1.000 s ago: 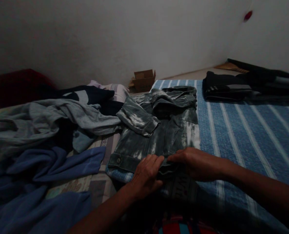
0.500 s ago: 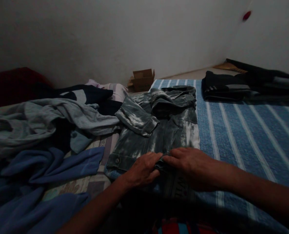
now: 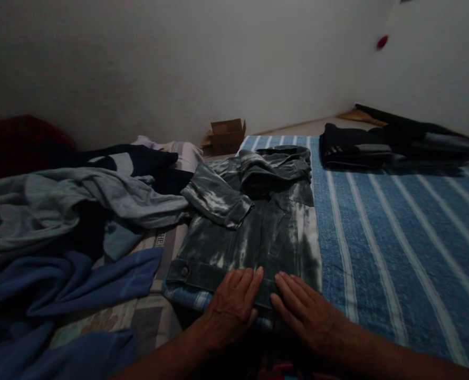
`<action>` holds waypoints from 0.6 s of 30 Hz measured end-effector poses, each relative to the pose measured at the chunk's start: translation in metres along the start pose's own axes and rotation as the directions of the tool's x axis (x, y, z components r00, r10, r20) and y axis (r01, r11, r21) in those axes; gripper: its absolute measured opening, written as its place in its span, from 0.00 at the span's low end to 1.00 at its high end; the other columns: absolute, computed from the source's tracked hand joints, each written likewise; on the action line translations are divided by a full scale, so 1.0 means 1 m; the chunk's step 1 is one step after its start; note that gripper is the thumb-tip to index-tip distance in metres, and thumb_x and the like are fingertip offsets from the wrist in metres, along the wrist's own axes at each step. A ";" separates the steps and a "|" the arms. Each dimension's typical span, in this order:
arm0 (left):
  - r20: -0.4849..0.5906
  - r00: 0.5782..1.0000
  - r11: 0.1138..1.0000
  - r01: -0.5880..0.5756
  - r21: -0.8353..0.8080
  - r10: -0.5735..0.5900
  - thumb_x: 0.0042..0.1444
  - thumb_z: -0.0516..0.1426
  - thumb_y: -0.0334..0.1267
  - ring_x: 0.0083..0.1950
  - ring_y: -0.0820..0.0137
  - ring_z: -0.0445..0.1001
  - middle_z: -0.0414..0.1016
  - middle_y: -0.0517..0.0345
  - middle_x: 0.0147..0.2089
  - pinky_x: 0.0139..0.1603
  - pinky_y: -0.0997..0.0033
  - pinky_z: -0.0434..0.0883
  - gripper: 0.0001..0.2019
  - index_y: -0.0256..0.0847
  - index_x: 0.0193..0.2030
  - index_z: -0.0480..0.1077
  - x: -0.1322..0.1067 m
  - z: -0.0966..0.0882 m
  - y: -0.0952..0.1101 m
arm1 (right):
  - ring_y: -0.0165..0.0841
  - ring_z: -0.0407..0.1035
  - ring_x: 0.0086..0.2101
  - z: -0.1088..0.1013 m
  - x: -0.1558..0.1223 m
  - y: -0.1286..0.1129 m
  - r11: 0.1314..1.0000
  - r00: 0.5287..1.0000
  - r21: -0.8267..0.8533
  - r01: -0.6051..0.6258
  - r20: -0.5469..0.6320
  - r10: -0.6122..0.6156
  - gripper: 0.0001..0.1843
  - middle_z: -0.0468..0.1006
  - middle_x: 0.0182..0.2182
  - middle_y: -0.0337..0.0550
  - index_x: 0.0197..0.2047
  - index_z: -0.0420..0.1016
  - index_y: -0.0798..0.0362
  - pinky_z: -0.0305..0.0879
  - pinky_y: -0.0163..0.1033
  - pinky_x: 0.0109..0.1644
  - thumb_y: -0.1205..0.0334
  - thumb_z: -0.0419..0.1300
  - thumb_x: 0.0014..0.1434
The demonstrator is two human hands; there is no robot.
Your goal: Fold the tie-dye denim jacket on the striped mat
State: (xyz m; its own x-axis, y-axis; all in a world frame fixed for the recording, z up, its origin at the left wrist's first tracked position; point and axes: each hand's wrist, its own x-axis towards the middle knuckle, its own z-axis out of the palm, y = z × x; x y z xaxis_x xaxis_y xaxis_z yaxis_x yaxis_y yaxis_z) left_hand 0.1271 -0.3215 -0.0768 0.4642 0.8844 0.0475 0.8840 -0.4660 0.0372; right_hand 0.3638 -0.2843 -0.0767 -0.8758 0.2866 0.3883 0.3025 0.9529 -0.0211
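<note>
A grey-green, tie-dye denim jacket [image 3: 246,237] lies folded on the blue striped cloth, its hem toward me. One sleeve is laid across its middle, and its upper part is bunched at the far end. My left hand [image 3: 234,303] rests on the hem band, fingers stretched out over the fabric, to the right of the button at the left corner. Beside it, my right hand [image 3: 307,311] lies on the hem's right part with straight fingers. A small gap separates the two hands.
Left of the jacket lie a grey garment [image 3: 79,200], a blue garment [image 3: 87,279] and a dark navy one [image 3: 147,161]. Folded dark clothes [image 3: 356,148] sit at the far right on the striped cloth [image 3: 376,227]. A cardboard box [image 3: 228,140] stands near the wall.
My fingers have gone from pinching the hem to lying flat on it, and my hands have moved slightly apart. The hem now lies smoother. The view has shifted slightly.
</note>
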 end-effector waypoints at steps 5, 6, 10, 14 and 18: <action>-0.062 0.997 0.998 -0.052 -0.027 0.051 0.53 0.58 0.54 0.56 0.50 0.67 0.68 0.38 0.56 0.55 0.49 0.65 0.38 0.32 0.65 0.54 0.004 -0.013 -0.003 | 0.54 0.47 0.63 0.012 -0.004 0.000 0.999 1.000 0.041 -0.007 0.022 0.006 0.30 0.58 0.61 0.67 0.64 0.56 0.67 0.63 0.58 0.57 0.73 0.51 0.57; -0.062 0.997 0.999 -0.047 -0.026 0.045 0.55 0.57 0.53 0.55 0.51 0.68 0.69 0.40 0.55 0.55 0.50 0.66 0.36 0.33 0.64 0.55 0.006 -0.015 -0.004 | 0.53 0.46 0.63 0.015 -0.004 0.001 0.999 1.000 0.047 -0.011 0.017 0.010 0.31 0.58 0.61 0.67 0.64 0.55 0.66 0.62 0.58 0.57 0.72 0.52 0.57; -0.110 0.994 0.999 -0.022 0.023 0.025 0.59 0.54 0.43 0.51 0.56 0.71 0.73 0.46 0.50 0.52 0.54 0.69 0.25 0.36 0.62 0.58 0.012 -0.015 -0.003 | 0.46 0.50 0.63 0.017 -0.001 0.009 0.988 0.994 0.150 -0.027 -0.101 0.043 0.25 0.62 0.59 0.64 0.60 0.60 0.62 0.62 0.52 0.59 0.70 0.52 0.58; -0.248 0.967 0.995 -0.028 0.095 0.050 0.59 0.52 0.41 0.50 0.56 0.71 0.73 0.45 0.50 0.50 0.57 0.70 0.24 0.34 0.61 0.58 0.009 -0.004 -0.005 | 0.39 0.55 0.60 0.001 0.013 0.021 0.944 0.988 0.320 -0.078 -0.105 0.117 0.19 0.65 0.58 0.60 0.53 0.67 0.60 0.60 0.43 0.61 0.66 0.54 0.59; -0.290 0.953 0.987 -0.046 0.153 0.089 0.59 0.53 0.40 0.50 0.60 0.71 0.73 0.46 0.50 0.50 0.63 0.71 0.24 0.35 0.61 0.59 0.006 -0.001 -0.011 | 0.45 0.47 0.63 -0.004 0.026 0.034 0.926 0.979 0.319 -0.201 0.034 0.201 0.28 0.57 0.63 0.58 0.61 0.62 0.57 0.50 0.53 0.65 0.57 0.57 0.59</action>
State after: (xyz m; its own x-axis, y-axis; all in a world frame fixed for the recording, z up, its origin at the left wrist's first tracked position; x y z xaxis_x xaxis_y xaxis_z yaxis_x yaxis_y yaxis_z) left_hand 0.1199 -0.3106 -0.0759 0.5051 0.7941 0.3380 0.8599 -0.4965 -0.1186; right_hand 0.3529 -0.2447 -0.0642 -0.8094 0.4753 0.3450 0.3360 0.8565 -0.3917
